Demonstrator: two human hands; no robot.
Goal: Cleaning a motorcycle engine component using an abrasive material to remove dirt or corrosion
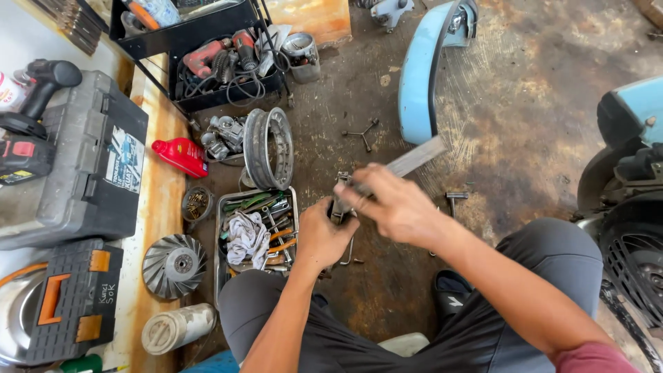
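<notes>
Stained concrete floor (511, 103), wooden bench (157, 207), black shelf rack (186, 38), daylight

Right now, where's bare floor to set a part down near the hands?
Bare stained concrete lies right of the right hand, between the blue fender and the scooter body; only a small socket tool sits there. A smaller patch surrounds the Y-wrench. Left of the left hand is crowded: tool tray, wheel rim, red bottle.

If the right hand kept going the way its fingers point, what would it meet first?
The right hand points left across the small metal part that the left hand holds. It would probably meet that part first, then the tool tray; motion blur leaves depth unclear.
</notes>
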